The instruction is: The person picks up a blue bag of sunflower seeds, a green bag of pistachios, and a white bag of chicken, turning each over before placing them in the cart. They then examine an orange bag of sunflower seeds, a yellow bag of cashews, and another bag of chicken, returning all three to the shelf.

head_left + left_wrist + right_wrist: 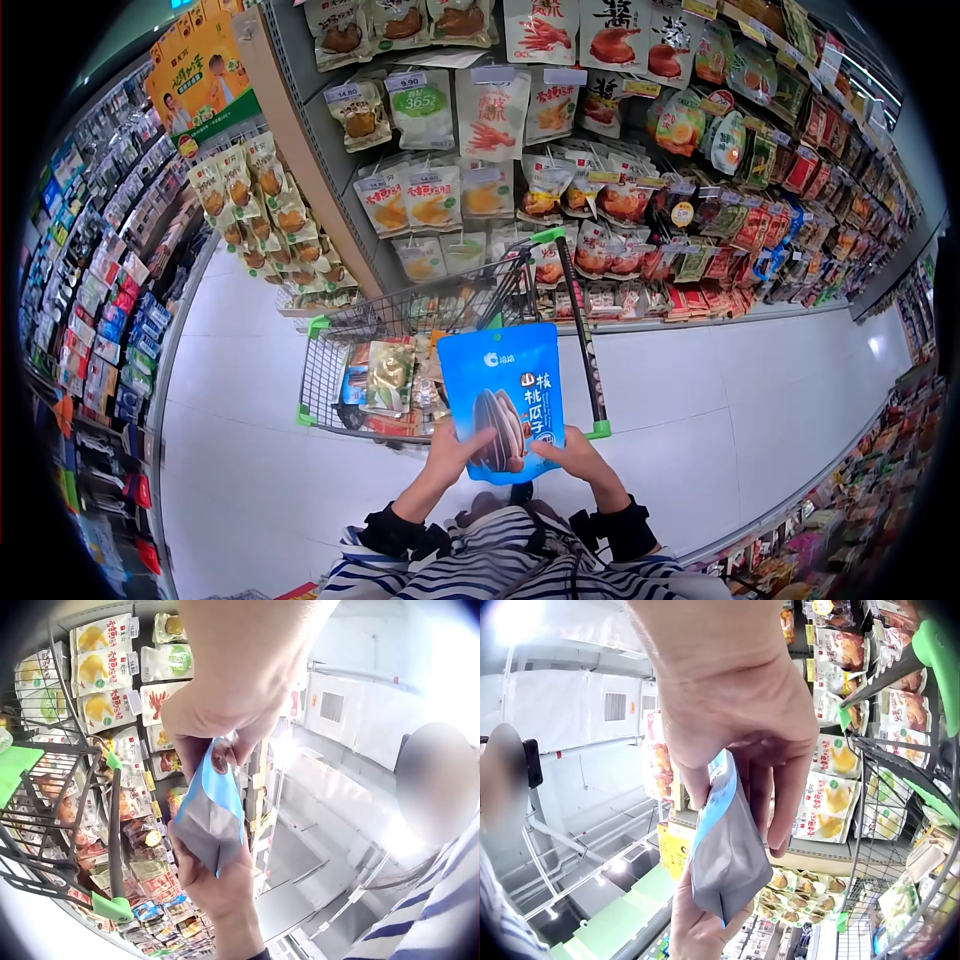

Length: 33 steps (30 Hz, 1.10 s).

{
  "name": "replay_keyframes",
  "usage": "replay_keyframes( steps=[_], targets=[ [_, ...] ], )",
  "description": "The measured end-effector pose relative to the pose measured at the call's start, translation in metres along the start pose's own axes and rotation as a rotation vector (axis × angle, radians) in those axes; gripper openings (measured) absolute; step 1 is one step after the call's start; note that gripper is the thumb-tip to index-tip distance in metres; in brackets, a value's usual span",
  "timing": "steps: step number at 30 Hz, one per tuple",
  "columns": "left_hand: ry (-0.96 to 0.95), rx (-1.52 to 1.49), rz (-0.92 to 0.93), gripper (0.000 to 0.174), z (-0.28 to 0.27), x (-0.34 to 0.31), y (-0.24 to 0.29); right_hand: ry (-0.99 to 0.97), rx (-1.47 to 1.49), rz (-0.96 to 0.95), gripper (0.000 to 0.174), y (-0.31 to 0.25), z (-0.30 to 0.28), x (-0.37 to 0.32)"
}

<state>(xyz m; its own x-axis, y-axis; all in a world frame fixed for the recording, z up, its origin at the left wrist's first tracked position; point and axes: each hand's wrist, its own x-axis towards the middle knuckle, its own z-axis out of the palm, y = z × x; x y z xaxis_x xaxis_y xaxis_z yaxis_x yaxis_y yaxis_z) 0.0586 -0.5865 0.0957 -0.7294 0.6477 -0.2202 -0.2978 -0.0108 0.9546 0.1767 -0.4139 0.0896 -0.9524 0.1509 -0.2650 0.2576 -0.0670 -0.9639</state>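
A blue pouch of sunflower seeds (500, 390) is held upright between both hands, its printed front facing the head camera. My left hand (453, 455) grips its lower left side with the thumb on the front. On the lower right side my right hand (580, 457) does the same, thumb across the front and fingers behind. From the wrists, the pouch's silvery grey bottom (212, 832) shows between the hands. Right behind the pouch stands a shopping cart (365, 310) with green corners, holding several packets, among them a greenish bag (390, 377).
Hanging snack packets (495, 110) fill the shelf ahead and to the right. A shelf end post (310, 140) stands at the left, with bagged snacks (265, 205) beside it. More shelving (110, 300) lines the far left, across the white floor (230, 480).
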Motion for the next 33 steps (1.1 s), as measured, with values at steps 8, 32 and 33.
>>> replay_keyframes(
  steps=[8, 32, 33],
  targets=[
    [-0.062, -0.02, 0.013, 0.027, -0.034, -0.019, -0.001, 0.038, 0.151, -0.093, 0.033, -0.008, 0.051, -0.011],
    [-0.392, -0.062, -0.074, 0.02, -0.021, -0.024, -0.038, 0.456, 0.18, -0.085, 0.034, 0.023, 0.08, -0.099],
    [-0.426, -0.015, -0.072, 0.02, -0.02, -0.024, -0.04, 0.45, 0.209, -0.047, 0.034, 0.029, 0.075, -0.104]
  ],
)
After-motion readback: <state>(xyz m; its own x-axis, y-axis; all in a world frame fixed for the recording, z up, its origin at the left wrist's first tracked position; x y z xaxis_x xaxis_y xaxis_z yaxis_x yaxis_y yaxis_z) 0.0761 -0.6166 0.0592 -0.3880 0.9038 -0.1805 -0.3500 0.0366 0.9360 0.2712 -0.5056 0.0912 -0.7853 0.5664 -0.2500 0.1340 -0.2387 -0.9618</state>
